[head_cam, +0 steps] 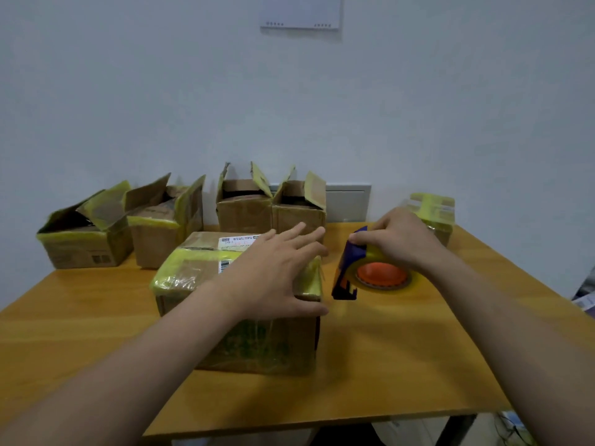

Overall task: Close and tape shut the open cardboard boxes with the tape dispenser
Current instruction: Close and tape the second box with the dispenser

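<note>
A closed cardboard box (193,272) with yellow tape on its lid stands in the middle of the wooden table (386,365). My left hand (277,278) lies flat on the lid with straight, spread fingers, thumb at the right front edge. Just right of the box, my right hand (402,239) grips the top of the tape dispenser (370,272), a dark blue frame with a yellow tape roll and orange hub. The dispenser sits close to the box's right side.
Several open boxes with raised flaps stand along the back: one at far left (83,246), one beside it (161,239), two in the centre (244,214) (299,217). A taped box (434,214) sits back right, behind my right hand. The table's front edge is near me.
</note>
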A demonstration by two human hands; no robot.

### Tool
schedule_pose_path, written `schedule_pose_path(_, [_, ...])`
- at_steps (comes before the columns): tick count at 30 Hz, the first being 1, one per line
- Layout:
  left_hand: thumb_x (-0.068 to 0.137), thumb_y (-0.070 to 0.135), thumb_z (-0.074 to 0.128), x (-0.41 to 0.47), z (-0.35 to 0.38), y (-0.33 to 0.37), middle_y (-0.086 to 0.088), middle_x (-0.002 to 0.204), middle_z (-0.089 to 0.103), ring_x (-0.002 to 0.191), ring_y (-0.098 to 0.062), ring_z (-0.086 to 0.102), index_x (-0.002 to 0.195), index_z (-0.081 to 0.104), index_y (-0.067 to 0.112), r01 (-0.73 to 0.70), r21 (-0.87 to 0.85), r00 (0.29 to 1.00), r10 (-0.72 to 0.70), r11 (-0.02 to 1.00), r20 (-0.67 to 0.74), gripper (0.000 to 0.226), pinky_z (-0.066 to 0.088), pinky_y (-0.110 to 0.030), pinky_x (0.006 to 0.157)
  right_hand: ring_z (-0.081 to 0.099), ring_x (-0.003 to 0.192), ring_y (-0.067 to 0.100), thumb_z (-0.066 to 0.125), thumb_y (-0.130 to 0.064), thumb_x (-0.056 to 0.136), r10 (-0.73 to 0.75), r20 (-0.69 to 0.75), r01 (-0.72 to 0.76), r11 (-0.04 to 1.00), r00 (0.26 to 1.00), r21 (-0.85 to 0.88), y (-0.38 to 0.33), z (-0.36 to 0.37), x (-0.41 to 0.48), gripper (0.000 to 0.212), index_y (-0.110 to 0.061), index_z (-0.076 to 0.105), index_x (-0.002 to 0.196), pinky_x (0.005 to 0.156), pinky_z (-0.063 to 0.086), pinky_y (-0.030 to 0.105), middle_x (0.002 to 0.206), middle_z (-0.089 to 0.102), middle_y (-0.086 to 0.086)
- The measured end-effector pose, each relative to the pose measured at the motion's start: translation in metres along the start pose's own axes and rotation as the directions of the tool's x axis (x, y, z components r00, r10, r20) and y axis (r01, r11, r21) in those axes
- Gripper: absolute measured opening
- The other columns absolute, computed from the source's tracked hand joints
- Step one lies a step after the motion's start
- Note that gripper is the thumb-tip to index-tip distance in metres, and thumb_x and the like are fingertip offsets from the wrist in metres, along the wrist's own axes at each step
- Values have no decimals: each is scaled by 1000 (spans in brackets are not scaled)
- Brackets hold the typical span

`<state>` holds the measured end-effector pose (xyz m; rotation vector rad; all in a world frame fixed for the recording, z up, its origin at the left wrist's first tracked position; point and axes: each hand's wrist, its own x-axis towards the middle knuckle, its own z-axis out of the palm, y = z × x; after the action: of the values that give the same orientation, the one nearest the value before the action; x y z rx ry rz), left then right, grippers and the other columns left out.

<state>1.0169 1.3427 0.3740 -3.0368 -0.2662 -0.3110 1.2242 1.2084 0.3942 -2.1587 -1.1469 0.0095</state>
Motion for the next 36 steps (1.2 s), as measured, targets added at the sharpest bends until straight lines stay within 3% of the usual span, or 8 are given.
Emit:
schedule_pose_path(5, [78, 82, 64, 15, -6, -8, 15, 148, 54, 148, -10, 36, 136, 61, 31, -138, -44, 988, 141, 989, 61, 78, 38, -35, 118, 29, 42, 17, 78, -47, 82, 74, -95, -69, 996, 993, 55, 6, 3, -2, 65, -15, 43, 37, 49, 25, 31, 31, 28, -8])
schedule_pose_path(8, [79, 79, 65, 23, -4, -3, 12, 126, 59, 127, -13, 52, 116, 66, 29, -152, -23, 983, 153, 988, 101, 62, 48, -33, 102, 29, 42, 17, 76, -52, 81, 82, -114, -77, 996, 990, 44, 13, 7, -3, 59, -15, 50, 43, 50, 25, 31, 34, 27, -7])
schedule_pose_path(12, [83, 74, 64, 29, -4, 1, 6, 129, 64, 128, -13, 50, 108, 70, 27, -169, -16, 975, 170, 985, 141, 53, 45, -37, 107, 45, 49, 18, 74, -56, 81, 98, -153, -85, 992, 983, 88, 19, 9, -5, 53, -9, 71, 56, 53, 39, 39, 44, 49, -4])
schedule_pose_path(16, [87, 73, 62, 28, -5, 1, 3, 145, 56, 137, -17, 43, 111, 68, 29, -160, -34, 969, 164, 987, 183, 51, 35, -41, 116, 63, 67, 29, 73, -53, 84, 107, -238, -63, 981, 965, 184, 17, 5, -10, 45, -12, 77, 65, 63, 55, 47, 63, 70, 10])
schedule_pose_path(20, [84, 82, 56, 14, -5, -3, 13, 165, 33, 154, -4, 16, 145, 51, 36, -131, -131, 984, 145, 983, 105, 76, 15, -32, 126, 65, 65, 33, 72, -53, 85, 105, -321, -18, 965, 941, 260, 13, 2, -10, 46, -12, 77, 64, 63, 54, 49, 62, 70, 13])
schedule_pose_path(24, [77, 98, 23, -3, -18, -15, 19, 163, 33, 152, -1, 23, 155, 41, 39, 123, -376, 983, -165, 918, -81, 99, 22, -38, 124, 63, 61, 24, 73, -48, 88, 126, -373, 25, 927, 919, 375, 5, 4, -11, 42, -16, 73, 60, 59, 52, 45, 55, 66, 1])
schedule_pose_path(27, [88, 86, 32, -9, -22, -17, 12, 167, 30, 152, -12, 30, 157, 38, 36, 354, -172, 932, -362, 919, -18, 86, 26, -47, 125, 51, 48, 8, 74, -41, 89, 150, -398, 56, 885, 905, 462, -5, 9, -10, 44, -17, 67, 53, 52, 40, 29, 44, 56, -10])
schedule_pose_path(36, [79, 98, 18, -14, 10, 6, 13, 173, -3, 158, -8, -7, 165, 4, 36, 264, -55, 960, -257, 963, 109, 106, -1, -50, 130, 67, 61, 7, 67, -43, 95, 161, -405, 110, 816, 900, 568, -23, 27, -12, 35, -14, 75, 77, 50, 46, 16, 63, 70, -5])
